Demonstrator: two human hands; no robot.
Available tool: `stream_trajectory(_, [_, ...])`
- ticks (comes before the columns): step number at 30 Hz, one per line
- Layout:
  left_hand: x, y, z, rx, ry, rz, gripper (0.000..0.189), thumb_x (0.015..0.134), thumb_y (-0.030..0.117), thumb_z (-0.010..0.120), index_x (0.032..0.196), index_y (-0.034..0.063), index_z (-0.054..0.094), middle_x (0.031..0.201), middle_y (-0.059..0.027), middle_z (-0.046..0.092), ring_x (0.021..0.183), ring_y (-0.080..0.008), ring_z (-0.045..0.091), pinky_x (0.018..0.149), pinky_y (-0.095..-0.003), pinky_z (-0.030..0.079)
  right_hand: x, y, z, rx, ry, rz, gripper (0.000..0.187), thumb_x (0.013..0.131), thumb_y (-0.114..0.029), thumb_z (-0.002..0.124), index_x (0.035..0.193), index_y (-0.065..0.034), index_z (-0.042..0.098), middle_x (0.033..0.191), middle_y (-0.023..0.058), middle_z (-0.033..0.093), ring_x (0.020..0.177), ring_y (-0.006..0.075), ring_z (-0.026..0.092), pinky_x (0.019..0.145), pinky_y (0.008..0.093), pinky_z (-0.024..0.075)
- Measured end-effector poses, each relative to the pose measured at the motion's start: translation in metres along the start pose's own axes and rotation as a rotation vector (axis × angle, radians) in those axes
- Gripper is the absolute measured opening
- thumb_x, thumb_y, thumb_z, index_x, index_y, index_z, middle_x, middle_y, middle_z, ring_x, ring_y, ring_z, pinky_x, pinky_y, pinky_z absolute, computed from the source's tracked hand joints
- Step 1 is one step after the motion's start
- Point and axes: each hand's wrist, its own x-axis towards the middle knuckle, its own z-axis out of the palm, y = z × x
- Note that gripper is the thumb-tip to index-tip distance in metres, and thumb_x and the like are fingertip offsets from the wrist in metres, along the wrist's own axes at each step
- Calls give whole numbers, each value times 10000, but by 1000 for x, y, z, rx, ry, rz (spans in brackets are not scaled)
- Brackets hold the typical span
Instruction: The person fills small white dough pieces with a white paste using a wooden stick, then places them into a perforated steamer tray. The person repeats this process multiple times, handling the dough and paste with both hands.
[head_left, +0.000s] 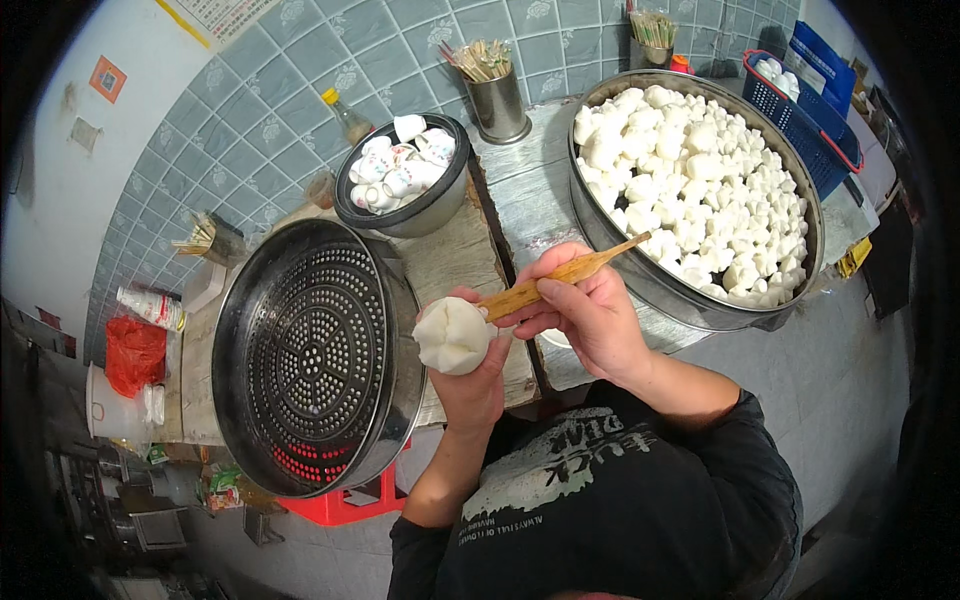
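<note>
My left hand (474, 394) holds a round white dough ball (451, 335) with folds meeting on its top. In my right hand (604, 319) is a flat wooden spatula (510, 300), gripped between thumb and fingers. Its broad end touches or nearly touches the dough's right side; the narrow handle points up and right. Left of my hands, a round metal steamer tray (315, 360) with a perforated base tilts in the view, nothing lying in it. A second round steamer (694, 319) on the right is crowded with white dough pieces (686, 176).
A dark-rimmed tub (450, 202) of small white cups (397, 165) stands behind. Metal holders (499, 109) with wrapped chopsticks line the tiled wall. A blue basket (829, 154) sits far right. A red stool (337, 510) is under the left steamer. A gap (517, 277) divides the tabletops.
</note>
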Motion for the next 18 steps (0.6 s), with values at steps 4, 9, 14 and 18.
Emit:
stream_trajectory(4, [4,2,3,100,-23,93,658,687,-148,671,1208,78,341,1165,-104,481,1079,-187,494,959,-339,405,-1,-1,-3,47,-18,21,119,950,-47,467,1067,-31,475,991,124,613,873,240,676,687,288,573])
stream_trajectory(9, [7,0,2,225,-63,222,616,695,-105,679,1205,54,371,1154,-116,467,1065,-186,484,949,-333,393,-1,0,-6,-1,-11,2,118,939,-27,463,1057,-20,469,1016,143,592,871,284,674,671,309,591])
stream_trajectory(14, [9,-1,-1,444,-45,332,642,685,-75,724,1181,70,341,1113,-132,492,1003,-198,519,892,-340,429,-1,0,-6,-79,-13,-32,133,924,2,480,1056,-14,475,1032,148,585,871,274,668,703,331,595])
stream_trajectory(18, [11,-3,-7,690,-114,564,595,689,-28,742,1132,66,357,1087,-133,493,985,-214,514,860,-342,432,-4,-5,-2,-354,-91,-185,153,907,29,515,1056,-4,500,1036,140,592,866,219,658,731,303,566])
